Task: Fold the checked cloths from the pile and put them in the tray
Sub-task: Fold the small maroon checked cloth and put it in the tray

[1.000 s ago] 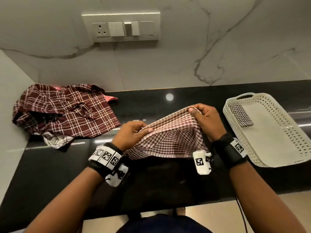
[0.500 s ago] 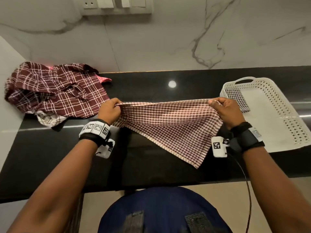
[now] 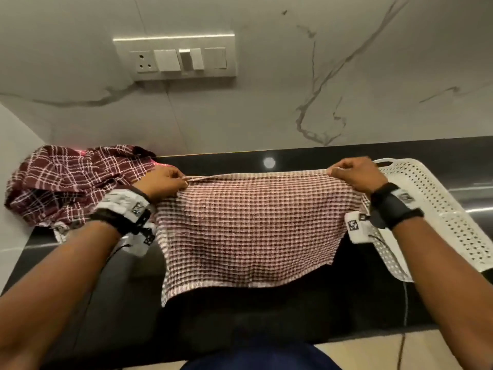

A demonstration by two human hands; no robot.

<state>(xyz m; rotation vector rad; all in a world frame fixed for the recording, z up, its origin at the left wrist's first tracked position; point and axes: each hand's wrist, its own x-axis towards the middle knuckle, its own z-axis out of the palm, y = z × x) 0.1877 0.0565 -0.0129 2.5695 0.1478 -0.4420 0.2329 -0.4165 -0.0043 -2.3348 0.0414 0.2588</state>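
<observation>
The pile [image 3: 77,182] lies far left on the desk [image 3: 80,303]. Left hand [image 3: 160,182] and right hand [image 3: 356,174] each pinch a top corner of the checked cloth [image 3: 248,231], stretching it flat, likely for folding; the tray [image 3: 440,209] waits right.

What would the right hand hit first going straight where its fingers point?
Probably the left hand: the right hand points leftward along the edge of the checked cloth both pinch. Depth unclear.

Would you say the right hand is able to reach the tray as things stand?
Probably yes: the tray lies just beside the right hand with nothing between, but that hand pinches a corner of the stretched cloth, so the cloth would come along.
</observation>
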